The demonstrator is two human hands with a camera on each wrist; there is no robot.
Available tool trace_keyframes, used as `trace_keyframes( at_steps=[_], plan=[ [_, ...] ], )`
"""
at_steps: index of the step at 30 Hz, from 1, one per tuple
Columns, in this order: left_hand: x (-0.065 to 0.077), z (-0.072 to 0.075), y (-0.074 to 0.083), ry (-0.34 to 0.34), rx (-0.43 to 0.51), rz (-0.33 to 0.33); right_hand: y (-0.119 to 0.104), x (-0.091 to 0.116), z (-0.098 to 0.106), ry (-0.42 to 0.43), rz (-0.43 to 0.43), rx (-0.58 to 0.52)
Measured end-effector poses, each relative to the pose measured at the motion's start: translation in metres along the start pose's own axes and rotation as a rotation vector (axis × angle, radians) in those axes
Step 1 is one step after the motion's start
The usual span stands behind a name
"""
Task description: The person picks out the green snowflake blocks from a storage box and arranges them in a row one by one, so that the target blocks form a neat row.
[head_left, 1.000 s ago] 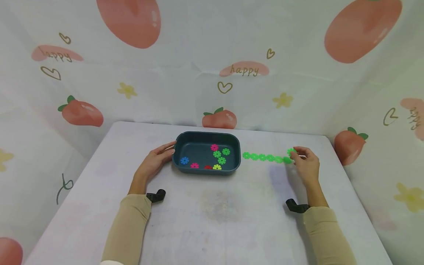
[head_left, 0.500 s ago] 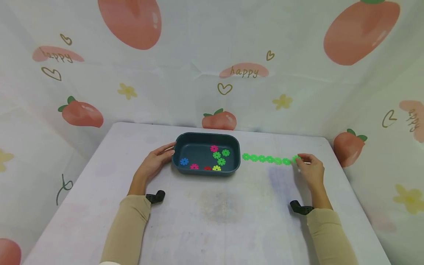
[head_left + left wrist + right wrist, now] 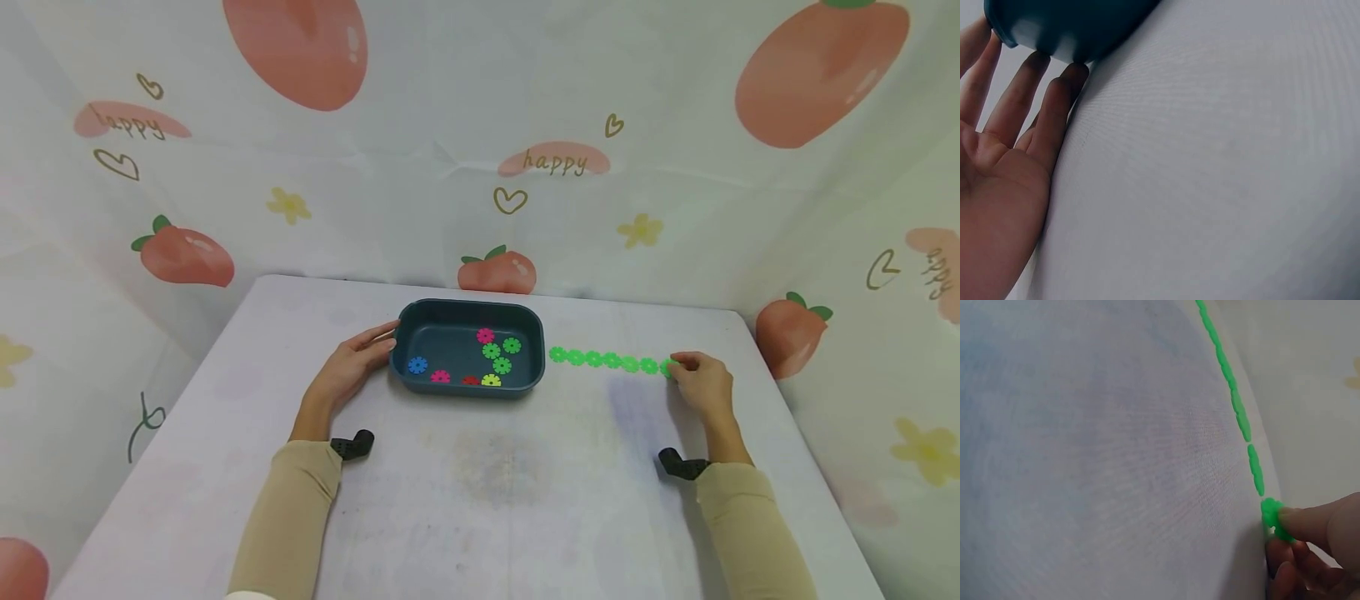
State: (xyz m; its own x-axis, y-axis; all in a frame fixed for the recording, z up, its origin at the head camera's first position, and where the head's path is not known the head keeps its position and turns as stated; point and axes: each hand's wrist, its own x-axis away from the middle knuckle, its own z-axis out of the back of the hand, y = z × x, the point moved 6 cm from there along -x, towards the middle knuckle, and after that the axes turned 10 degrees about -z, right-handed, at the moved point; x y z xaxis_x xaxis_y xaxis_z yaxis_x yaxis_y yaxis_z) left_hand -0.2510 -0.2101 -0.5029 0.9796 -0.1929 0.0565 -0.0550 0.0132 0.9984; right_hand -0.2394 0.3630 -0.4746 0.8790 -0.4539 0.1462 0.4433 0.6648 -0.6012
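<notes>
My left hand (image 3: 348, 373) rests its fairly straight fingertips against the left end of a dark teal tray (image 3: 528, 385). The left wrist view has those fingers (image 3: 1016, 94) touching the tray's outer wall (image 3: 1060, 31). Between thumb and fingers my right hand (image 3: 703, 387) pinches a green notched plastic disc (image 3: 665, 367), partly hidden in the head view. Seen from the right wrist, this disc (image 3: 1270, 515) is tilted beside the right end of a row of green discs (image 3: 594, 359). The row lies flat on the table, stretching from near the tray.
Inside the tray lie several green discs (image 3: 502, 365), two pink discs (image 3: 485, 336), a blue disc (image 3: 417, 365), a red disc (image 3: 470, 380) and a yellow disc (image 3: 491, 380). A patterned cloth (image 3: 420, 225) hangs behind the white table (image 3: 495, 533).
My right hand has moved right and slightly down, bringing the pinched green disc from above the row to its right end. The left hand and tray stay in place.
</notes>
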Motion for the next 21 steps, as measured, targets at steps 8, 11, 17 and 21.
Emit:
trace_keyframes(
  at_steps=[8,11,17,21],
  plan=[
    [0.002,0.000,0.004,0.002,0.006,-0.010,-0.011,-0.004,0.000,-0.022,0.066,0.060],
    [0.002,0.001,0.003,-0.002,0.012,-0.011,-0.013,-0.004,-0.001,-0.027,0.069,0.070],
    [0.002,0.000,0.002,-0.004,0.005,-0.014,-0.015,-0.005,0.001,-0.035,0.084,0.092],
    [0.001,-0.001,0.001,-0.005,0.013,-0.015,-0.019,-0.003,0.005,-0.040,0.102,0.104]
  ],
)
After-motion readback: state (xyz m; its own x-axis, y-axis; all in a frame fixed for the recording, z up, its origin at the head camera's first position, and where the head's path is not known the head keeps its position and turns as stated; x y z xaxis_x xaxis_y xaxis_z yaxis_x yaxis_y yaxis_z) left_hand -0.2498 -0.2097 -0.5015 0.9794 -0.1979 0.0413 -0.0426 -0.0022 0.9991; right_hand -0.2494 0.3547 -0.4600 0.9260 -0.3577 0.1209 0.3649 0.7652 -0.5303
